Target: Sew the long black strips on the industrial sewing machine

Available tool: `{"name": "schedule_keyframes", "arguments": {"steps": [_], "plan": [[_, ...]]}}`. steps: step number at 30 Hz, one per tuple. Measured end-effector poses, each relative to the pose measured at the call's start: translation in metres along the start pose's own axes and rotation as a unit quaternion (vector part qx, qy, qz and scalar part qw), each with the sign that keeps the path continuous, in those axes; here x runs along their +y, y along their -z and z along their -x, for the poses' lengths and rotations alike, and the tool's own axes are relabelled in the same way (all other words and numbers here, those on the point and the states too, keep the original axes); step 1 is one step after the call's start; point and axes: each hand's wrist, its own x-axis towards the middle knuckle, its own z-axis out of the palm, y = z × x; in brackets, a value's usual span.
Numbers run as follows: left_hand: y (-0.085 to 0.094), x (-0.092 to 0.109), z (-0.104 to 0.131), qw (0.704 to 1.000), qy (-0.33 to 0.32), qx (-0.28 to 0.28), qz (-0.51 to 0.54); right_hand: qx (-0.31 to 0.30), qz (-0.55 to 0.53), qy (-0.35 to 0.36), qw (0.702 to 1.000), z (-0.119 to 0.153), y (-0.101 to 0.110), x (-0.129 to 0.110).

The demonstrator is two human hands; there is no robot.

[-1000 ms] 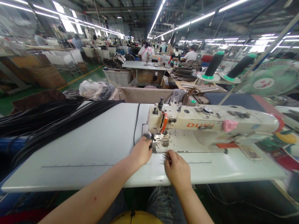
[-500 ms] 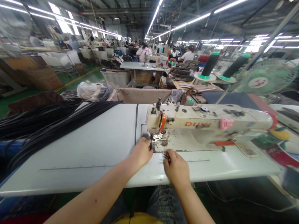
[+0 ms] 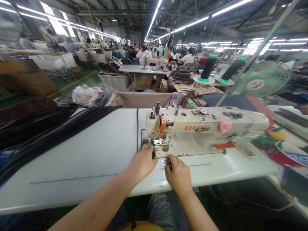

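My left hand (image 3: 145,161) is closed on a dark piece (image 3: 153,152) just in front of the needle area of the sewing machine (image 3: 207,123). A grey part with a dark edge (image 3: 145,140) shows beyond its fingers. On the near side of the machine bed, my right hand (image 3: 177,172) is closed round small pointed metal snips (image 3: 167,162), their tips toward the left hand. A long black strip (image 3: 137,128) runs over the white table (image 3: 101,150) left of the machine.
Bundled black strips (image 3: 60,134) hang over the table's left side. Behind stands a fabric-lined bin (image 3: 141,99). Two black thread cones (image 3: 209,68) and a green fan (image 3: 262,80) are at the back right. People sit at machines farther off.
The whole view has shifted, so the machine and table appear farther left. My left hand remains by the needle area and my right hand still holds the snips.
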Motion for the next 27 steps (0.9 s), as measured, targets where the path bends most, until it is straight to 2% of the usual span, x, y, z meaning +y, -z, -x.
{"name": "schedule_keyframes", "arguments": {"steps": [5,8,11,16,19,22,27], "plan": [[-0.006,-0.006,0.007,0.998,-0.042,-0.019,-0.031,0.001,-0.023,-0.003,1.000,0.001,-0.001,0.000],[-0.011,-0.015,0.012,0.996,-0.077,-0.021,-0.051,-0.004,-0.117,-0.027,0.993,0.001,0.000,0.001],[-0.017,-0.027,0.013,0.988,-0.137,0.017,-0.073,-0.001,-0.198,-0.041,0.979,0.006,0.004,0.003],[-0.035,-0.052,0.002,0.960,-0.263,0.092,-0.038,0.022,-0.233,-0.096,0.968,0.036,0.019,0.022],[-0.043,-0.059,-0.001,0.947,-0.301,0.113,-0.029,0.071,-0.232,-0.170,0.955,0.065,0.032,0.045],[-0.043,-0.057,0.004,0.943,-0.308,0.113,-0.062,0.140,-0.196,-0.263,0.934,0.096,0.049,0.079],[-0.041,-0.056,0.008,0.928,-0.334,0.124,-0.108,0.233,-0.088,-0.414,0.876,0.148,0.094,0.148]]}}
